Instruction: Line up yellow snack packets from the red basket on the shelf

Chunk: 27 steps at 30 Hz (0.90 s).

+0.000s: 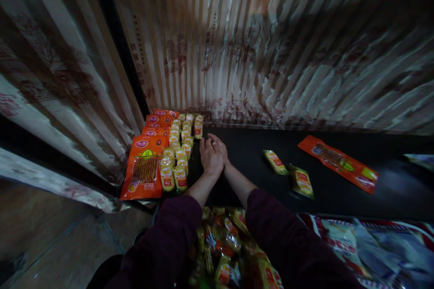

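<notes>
My left hand and my right hand are pressed together over the black shelf, fingers curled inward. Anything between them is hidden. Just left of my fingers stand rows of small yellow-wrapped snack cakes, with one wrapped cake at the back right end near my fingertips. Left of these rows, large orange snack packets overlap in a column, the front one showing brown sticks through its window. To the right of my hands, two loose wrapped cakes lie on the shelf.
An orange packet lies slanted farther right. Below the shelf, many wrapped snacks fill the space between my arms, and a bag of packets is at right. A striped printed curtain hangs behind; a dark post stands left.
</notes>
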Tool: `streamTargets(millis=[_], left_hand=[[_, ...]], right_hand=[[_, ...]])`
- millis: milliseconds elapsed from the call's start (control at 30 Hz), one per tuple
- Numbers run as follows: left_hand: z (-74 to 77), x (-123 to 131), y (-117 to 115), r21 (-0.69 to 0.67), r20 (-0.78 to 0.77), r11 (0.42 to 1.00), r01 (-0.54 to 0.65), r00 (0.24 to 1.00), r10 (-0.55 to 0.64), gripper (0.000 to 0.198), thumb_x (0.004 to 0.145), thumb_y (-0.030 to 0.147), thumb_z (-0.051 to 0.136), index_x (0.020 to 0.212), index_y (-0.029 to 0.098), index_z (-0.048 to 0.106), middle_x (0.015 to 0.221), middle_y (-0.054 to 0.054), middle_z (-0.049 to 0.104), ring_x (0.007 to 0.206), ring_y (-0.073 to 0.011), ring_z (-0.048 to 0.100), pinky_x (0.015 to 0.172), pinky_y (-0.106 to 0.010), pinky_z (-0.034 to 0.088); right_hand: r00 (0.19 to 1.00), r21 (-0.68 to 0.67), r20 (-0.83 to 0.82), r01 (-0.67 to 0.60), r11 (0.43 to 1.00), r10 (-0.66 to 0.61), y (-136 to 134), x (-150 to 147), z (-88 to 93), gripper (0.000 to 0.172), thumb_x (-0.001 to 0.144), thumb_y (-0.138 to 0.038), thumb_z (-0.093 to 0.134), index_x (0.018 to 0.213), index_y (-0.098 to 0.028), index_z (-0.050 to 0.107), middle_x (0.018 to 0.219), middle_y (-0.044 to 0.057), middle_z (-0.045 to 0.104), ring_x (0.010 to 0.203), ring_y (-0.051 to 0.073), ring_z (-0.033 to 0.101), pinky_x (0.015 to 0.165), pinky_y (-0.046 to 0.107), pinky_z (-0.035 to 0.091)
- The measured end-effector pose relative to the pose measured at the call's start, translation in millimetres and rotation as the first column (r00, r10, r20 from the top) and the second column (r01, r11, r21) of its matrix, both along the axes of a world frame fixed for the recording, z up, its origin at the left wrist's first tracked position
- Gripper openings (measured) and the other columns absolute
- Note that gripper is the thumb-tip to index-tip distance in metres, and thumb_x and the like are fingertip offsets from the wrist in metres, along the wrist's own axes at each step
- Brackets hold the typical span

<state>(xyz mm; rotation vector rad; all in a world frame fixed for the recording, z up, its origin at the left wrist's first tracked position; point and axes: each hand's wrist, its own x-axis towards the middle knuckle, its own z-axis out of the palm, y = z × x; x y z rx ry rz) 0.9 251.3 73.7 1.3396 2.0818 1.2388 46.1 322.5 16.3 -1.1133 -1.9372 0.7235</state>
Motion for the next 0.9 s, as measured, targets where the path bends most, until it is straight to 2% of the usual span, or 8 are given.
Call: streamTargets(millis=[133, 200, 333, 533, 700, 900], left_hand=[[12.8, 12, -31, -0.033, 0.077, 0.999, -0.038, 0.996, 0.04, 0.04, 0.089, 0.023, 0.034, 0.122, 0.014, 0.054, 0.137, -0.011, 0.05, 0.132, -0.0216, 0.038, 0.112, -0.036, 0.029], [19.3, 17, -49, -0.035, 0.087, 0.999, -0.021, 0.996, 0.024, 0.04, 0.089, 0.022, 0.033, 0.121, 0.012, 0.055, 0.136, -0.012, 0.051, 0.13, -0.0195, 0.041, 0.112, -0.032, 0.029], [28.6, 20, -90, 0.006, 0.119, 0.999, 0.047, 0.992, -0.047, 0.038, 0.088, 0.02, 0.032, 0.118, 0.015, 0.055, 0.132, -0.009, 0.054, 0.124, -0.0164, 0.047, 0.109, -0.03, 0.033], [25.0, 26, -145, 0.06, 0.133, 0.99, 0.131, 0.982, -0.138, 0.035, 0.089, 0.021, 0.033, 0.116, 0.017, 0.056, 0.127, -0.008, 0.056, 0.12, -0.0155, 0.05, 0.107, -0.029, 0.035], [13.4, 33, -189, 0.056, 0.163, 0.971, 0.234, 0.957, -0.24, 0.036, 0.09, 0.022, 0.032, 0.117, 0.016, 0.055, 0.129, -0.01, 0.054, 0.122, -0.0153, 0.048, 0.108, -0.03, 0.034], [-12.0, 41, -233, -0.016, 0.18, 0.938, 0.346, 0.924, -0.338, 0.033, 0.091, 0.026, 0.032, 0.11, 0.019, 0.057, 0.125, -0.009, 0.057, 0.121, -0.0171, 0.048, 0.108, -0.034, 0.035]], right_hand=[[0.999, -0.017, -0.037, 0.0, 1.0, -0.001, -36, 14, 14.6, 0.043, 0.076, -0.016, 0.046, 0.115, -0.025, 0.062, 0.113, 0.005, 0.066, 0.112, 0.021, 0.057, 0.101, 0.037, 0.043], [0.999, -0.033, -0.049, -0.004, 0.999, 0.002, -56, 22, 24.7, 0.042, 0.076, -0.016, 0.045, 0.113, -0.023, 0.062, 0.112, 0.005, 0.065, 0.108, 0.021, 0.059, 0.098, 0.036, 0.045], [0.997, -0.055, -0.067, -0.027, 0.998, 0.023, -97, 37, 44.9, 0.042, 0.074, -0.012, 0.042, 0.109, -0.02, 0.063, 0.109, 0.006, 0.065, 0.102, 0.018, 0.06, 0.095, 0.033, 0.047], [0.997, -0.014, -0.05, -0.054, 0.998, 0.053, -159, 56, 62.6, 0.042, 0.074, -0.011, 0.042, 0.109, -0.018, 0.064, 0.108, 0.008, 0.065, 0.1, 0.019, 0.06, 0.093, 0.034, 0.047], [0.996, 0.001, -0.015, -0.087, 0.996, 0.087, -205, 76, 57.8, 0.043, 0.073, -0.011, 0.045, 0.111, -0.019, 0.064, 0.111, 0.009, 0.064, 0.104, 0.02, 0.059, 0.095, 0.037, 0.046], [0.991, -0.094, 0.033, -0.125, 0.988, 0.129, -250, 94, 27.5, 0.047, 0.071, -0.009, 0.047, 0.113, -0.022, 0.063, 0.114, 0.009, 0.064, 0.105, 0.021, 0.06, 0.095, 0.039, 0.047]])
